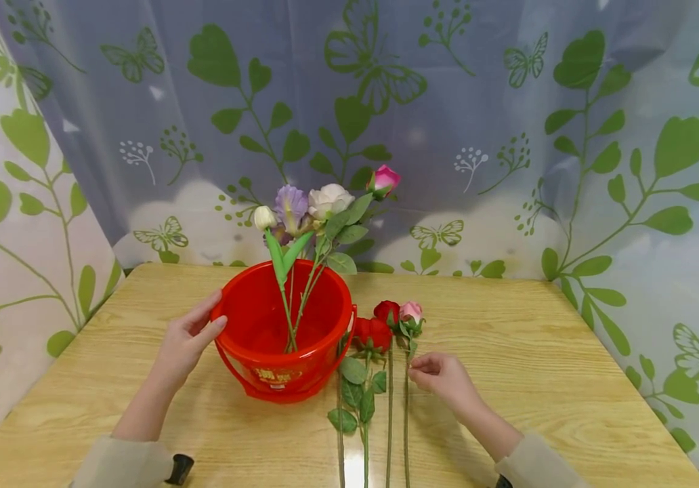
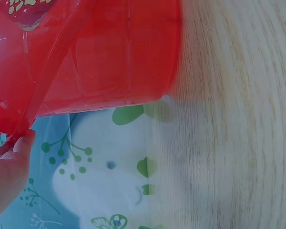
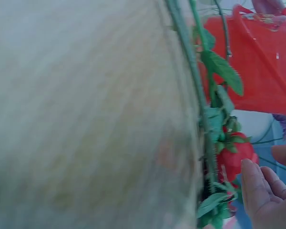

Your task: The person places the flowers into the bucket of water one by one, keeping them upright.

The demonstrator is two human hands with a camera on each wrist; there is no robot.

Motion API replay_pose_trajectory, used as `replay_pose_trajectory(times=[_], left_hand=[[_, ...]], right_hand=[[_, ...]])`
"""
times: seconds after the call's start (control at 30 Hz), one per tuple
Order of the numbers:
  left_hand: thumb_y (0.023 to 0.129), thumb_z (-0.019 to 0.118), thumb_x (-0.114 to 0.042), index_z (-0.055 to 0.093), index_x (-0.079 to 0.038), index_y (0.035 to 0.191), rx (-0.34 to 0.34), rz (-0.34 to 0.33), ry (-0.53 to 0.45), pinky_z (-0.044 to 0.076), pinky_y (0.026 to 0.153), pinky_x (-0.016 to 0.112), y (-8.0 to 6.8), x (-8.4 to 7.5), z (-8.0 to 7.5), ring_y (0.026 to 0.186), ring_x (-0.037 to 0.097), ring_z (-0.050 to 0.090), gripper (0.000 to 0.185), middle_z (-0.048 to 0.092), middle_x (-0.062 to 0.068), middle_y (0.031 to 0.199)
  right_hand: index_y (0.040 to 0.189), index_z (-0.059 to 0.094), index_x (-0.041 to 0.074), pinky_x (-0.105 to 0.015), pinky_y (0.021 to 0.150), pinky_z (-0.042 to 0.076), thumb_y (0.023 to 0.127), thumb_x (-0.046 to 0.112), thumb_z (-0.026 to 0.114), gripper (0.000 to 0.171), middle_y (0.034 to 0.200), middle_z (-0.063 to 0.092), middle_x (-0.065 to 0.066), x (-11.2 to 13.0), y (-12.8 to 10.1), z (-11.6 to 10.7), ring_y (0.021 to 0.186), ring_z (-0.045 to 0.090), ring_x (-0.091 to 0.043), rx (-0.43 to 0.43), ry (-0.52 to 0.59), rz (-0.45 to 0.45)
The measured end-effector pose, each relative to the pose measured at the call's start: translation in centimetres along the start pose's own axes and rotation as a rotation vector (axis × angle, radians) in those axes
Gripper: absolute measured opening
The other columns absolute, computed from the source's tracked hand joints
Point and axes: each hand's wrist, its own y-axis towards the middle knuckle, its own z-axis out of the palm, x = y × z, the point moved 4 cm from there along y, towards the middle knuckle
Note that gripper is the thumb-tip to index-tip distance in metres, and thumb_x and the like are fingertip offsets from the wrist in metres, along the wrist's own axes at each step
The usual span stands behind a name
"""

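Observation:
A red plastic bucket [image 1: 282, 339] stands on the wooden table [image 1: 538, 352] and holds several artificial flowers [image 1: 325, 203]: purple, white and a pink bud. My left hand [image 1: 210, 315] rests against the bucket's left side, its fingers fairly straight at the rim; the left wrist view shows this hand [image 2: 9, 167] at the edge of the bucket [image 2: 95, 57]. To the right of the bucket lie two red roses [image 1: 374, 332] and a pink rose [image 1: 411, 312], stems pointing toward me. My right hand [image 1: 418, 369] hovers loosely curled, its fingertips next to the pink rose's stem [image 1: 406, 407]. In the right wrist view its fingers [image 3: 257, 191] sit apart from a red rose [image 3: 236, 155].
A curtain with green leaves and butterflies [image 1: 508, 135] hangs behind and beside the table. Bare wood stretches to the right of my right hand and to the left of the bucket. The table's far edge meets the curtain just behind the bucket.

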Motion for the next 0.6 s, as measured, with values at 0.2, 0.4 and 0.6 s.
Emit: replay_pose_trajectory(times=[0.2,0.4,0.6], left_hand=[[0.088,0.054,-0.008,0.036,0.008,0.131,0.004,0.003,-0.003,0.038,0.083,0.01,0.1,-0.2,0.0,0.122,0.025,0.035,0.049,0.034,0.022,0.134],[0.088,0.054,-0.008,0.036,0.008,0.13,0.002,0.004,-0.002,0.038,0.083,0.01,0.0,-0.3,0.0,0.122,0.027,0.034,0.049,0.035,0.022,0.134],[0.088,0.055,-0.01,0.036,0.008,0.13,0.0,0.0,0.006,0.039,0.083,0.011,-0.1,-0.2,0.0,0.119,0.013,0.038,0.05,0.035,0.023,0.134]], right_hand=[[0.095,0.056,-0.015,-0.032,0.065,0.051,0.079,0.001,0.059,0.023,0.083,0.063,-0.014,-1.6,-0.5,0.1,0.076,0.059,-0.025,0.05,0.046,0.059],[0.1,0.05,-0.021,-0.036,0.07,0.052,0.079,-0.001,0.056,0.03,0.086,0.062,-0.018,-2.7,-0.8,0.4,0.078,0.061,-0.028,0.113,0.133,0.103],[0.104,0.044,-0.024,-0.036,0.073,0.051,0.08,-0.004,0.054,0.033,0.089,0.06,-0.019,-3.5,-0.7,0.7,0.081,0.061,-0.029,0.158,0.204,0.167]])
